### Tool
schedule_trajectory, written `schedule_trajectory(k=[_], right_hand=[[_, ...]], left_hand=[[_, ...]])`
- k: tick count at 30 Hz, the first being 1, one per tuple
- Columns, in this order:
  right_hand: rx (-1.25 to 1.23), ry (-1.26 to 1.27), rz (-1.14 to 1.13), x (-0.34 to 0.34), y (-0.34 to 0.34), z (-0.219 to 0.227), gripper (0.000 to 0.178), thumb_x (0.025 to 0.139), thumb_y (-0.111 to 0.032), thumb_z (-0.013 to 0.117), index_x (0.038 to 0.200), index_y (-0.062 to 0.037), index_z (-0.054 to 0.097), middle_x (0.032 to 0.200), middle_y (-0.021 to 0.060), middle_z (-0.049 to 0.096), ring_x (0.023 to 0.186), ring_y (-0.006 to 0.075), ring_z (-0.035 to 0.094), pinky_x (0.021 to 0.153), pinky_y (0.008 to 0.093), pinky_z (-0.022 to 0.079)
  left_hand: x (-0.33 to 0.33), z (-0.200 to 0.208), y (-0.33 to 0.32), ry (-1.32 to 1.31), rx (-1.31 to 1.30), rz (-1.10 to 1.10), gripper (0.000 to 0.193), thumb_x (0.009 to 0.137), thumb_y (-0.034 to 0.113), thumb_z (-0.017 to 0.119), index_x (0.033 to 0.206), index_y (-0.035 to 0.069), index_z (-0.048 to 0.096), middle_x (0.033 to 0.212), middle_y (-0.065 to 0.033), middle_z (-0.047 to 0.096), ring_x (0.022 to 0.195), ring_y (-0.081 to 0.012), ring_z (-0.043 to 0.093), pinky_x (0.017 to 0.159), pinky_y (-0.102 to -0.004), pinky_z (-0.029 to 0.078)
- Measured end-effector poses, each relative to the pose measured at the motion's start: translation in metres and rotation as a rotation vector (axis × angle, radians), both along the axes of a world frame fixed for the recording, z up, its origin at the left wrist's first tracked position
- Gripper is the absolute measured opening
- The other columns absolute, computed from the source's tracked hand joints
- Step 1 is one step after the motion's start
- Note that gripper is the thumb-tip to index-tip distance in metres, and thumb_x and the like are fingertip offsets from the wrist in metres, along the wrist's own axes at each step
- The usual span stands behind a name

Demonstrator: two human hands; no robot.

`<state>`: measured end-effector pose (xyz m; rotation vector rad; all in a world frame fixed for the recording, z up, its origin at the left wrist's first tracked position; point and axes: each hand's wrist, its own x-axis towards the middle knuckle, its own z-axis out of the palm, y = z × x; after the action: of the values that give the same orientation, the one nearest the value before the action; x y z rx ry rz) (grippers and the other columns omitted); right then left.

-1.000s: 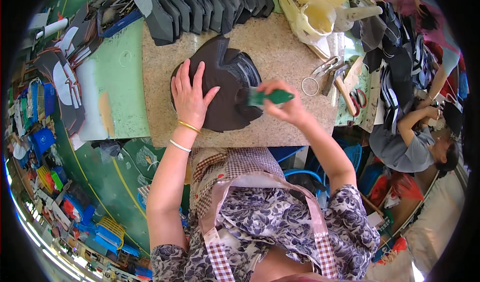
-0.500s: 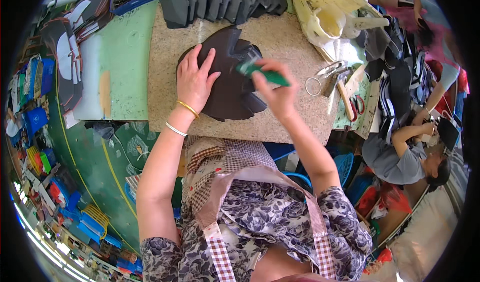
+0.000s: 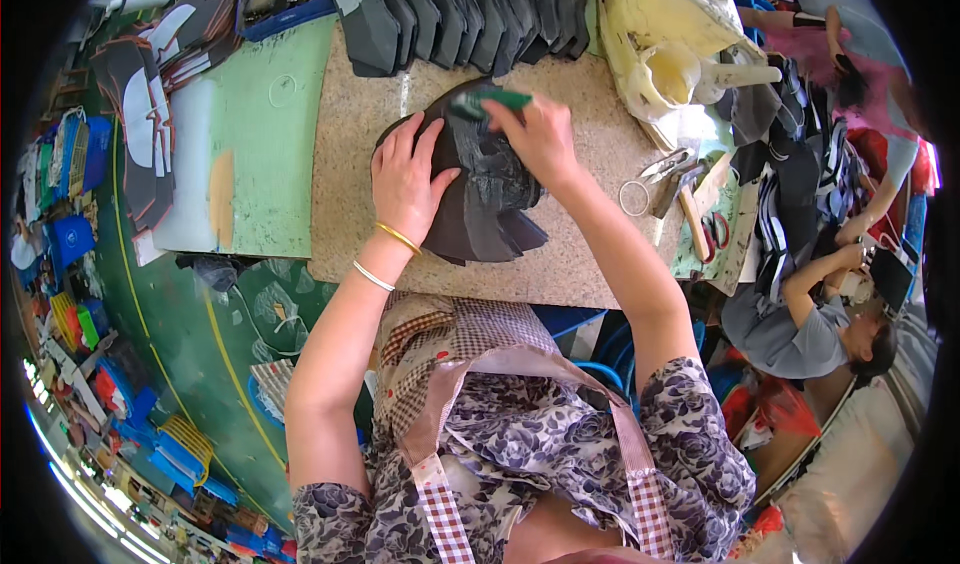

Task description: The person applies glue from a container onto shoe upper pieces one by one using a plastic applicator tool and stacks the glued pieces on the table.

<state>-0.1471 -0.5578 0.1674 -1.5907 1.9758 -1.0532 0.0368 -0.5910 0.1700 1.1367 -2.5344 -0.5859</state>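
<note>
Dark, flat, curved pieces (image 3: 450,226) lie overlapped in a stack on the speckled board in front of me. My left hand (image 3: 408,182) presses on their left side with its fingers spread. In my right hand (image 3: 542,142) is a green brush (image 3: 495,98), gripped near the far edge of the stack; its bristle side faces down and is blurred. A shiny, wet-looking band (image 3: 480,169) runs down the pieces between my two hands. Notched edges of the pieces fan out at the near right.
A row of dark cut pieces (image 3: 455,14) lines the board's far edge. At the far right stands a yellowish crusted pot (image 3: 668,72). Scissors (image 3: 714,234), other hand tools and a ring (image 3: 634,199) lie right of my arm. Two people work at the right.
My right hand has swept the brush away from me and to the left, toward the stack's far edge. The shiny band on the pieces shows wider now. My left hand stays pressed down.
</note>
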Motion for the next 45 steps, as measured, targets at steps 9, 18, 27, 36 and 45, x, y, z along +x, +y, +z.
schedule_trajectory(k=[9,18,27,36,45], right_hand=[[0.211,-0.04,-0.21,0.011,0.052,0.017,0.011,0.078,-0.016,0.061,0.079,-0.0047,0.063,0.058,0.008,0.06,0.049,0.0171,0.059,0.045,0.0269,0.045],[-0.037,-0.321,-0.633,-0.014,0.083,0.024,0.012,0.08,-0.012,0.061,0.081,-0.0004,0.06,0.063,0.0062,0.061,0.048,0.0112,0.056,0.044,0.0226,0.044],[-0.051,-0.99,-0.569,0.02,0.106,0.058,0.01,0.079,-0.01,0.061,0.079,0.0002,0.058,0.068,0.0071,0.061,0.048,0.0106,0.056,0.042,0.0209,0.042],[-0.12,-0.361,-0.599,0.008,0.103,0.053,0.01,0.074,-0.008,0.064,0.078,0.0007,0.06,0.057,0.0086,0.06,0.049,0.0135,0.059,0.043,0.024,0.044],[0.224,-0.371,-0.439,0.008,0.088,0.03,0.013,0.078,-0.01,0.061,0.077,0.0024,0.059,0.061,0.0074,0.06,0.05,0.0107,0.056,0.046,0.0234,0.044]], left_hand=[[-0.002,0.01,0.001,-0.167,-0.077,0.028,0.068,0.063,0.021,0.07,0.121,0.005,0.039,0.121,-0.0073,0.042,0.108,-0.0245,0.042,0.087,-0.0371,0.036],[0.003,-0.01,-0.017,0.197,0.08,0.021,0.045,0.06,0.012,0.07,0.1,0.006,0.049,0.086,-0.0096,0.043,0.085,-0.027,0.043,0.078,-0.0357,0.036],[0.023,-0.02,-0.026,0.394,-0.127,-0.564,0.009,0.061,0.008,0.056,0.062,0.005,0.047,0.087,-0.0032,0.06,0.087,-0.021,0.052,0.084,-0.0385,0.04],[0.037,-0.013,-0.037,0.348,-0.254,-0.623,0.008,0.06,0.009,0.056,0.062,0.006,0.049,0.087,-0.004,0.06,0.085,-0.0207,0.055,0.082,-0.0384,0.041],[0.106,0.009,-0.136,0.786,0.729,0.349,0.03,0.068,0.002,0.069,0.095,-0.002,0.056,0.088,-0.0052,0.061,0.079,-0.0131,0.056,0.075,-0.0262,0.045]])
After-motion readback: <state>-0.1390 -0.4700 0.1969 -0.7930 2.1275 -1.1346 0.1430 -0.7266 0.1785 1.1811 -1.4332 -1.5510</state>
